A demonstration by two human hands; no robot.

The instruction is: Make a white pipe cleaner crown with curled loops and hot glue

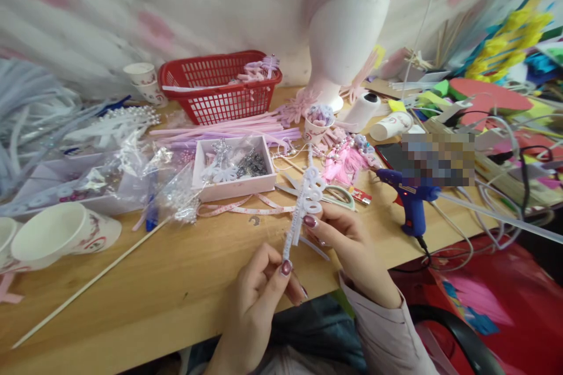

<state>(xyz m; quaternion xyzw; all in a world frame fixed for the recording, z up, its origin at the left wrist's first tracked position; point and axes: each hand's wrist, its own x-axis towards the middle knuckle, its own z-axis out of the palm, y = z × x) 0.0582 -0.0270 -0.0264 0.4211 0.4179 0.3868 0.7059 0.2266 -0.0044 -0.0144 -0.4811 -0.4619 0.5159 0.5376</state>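
Observation:
Between my hands is a pale lilac pipe cleaner piece point(297, 212), a narrow strip with several curled loops along its upper right side. My left hand point(257, 304) pinches the strip's lower end between thumb and fingertips. Higher up, my right hand point(352, 246) is closed on it just below the loops, thumb on top; its other fingers are partly hidden. Scissors point(290, 186) with pale green handles lie on the table behind the piece. A pink-and-white measuring tape point(246, 209) stretches to the left of them.
A white box point(235, 187) of silvery ornaments stands in front of a red basket point(220, 105). To the right lies a blue glue gun point(411, 202) with cables. Paper cups point(65, 234) and a wooden stick point(88, 284) are at left; a white mannequin head point(347, 35) stands behind.

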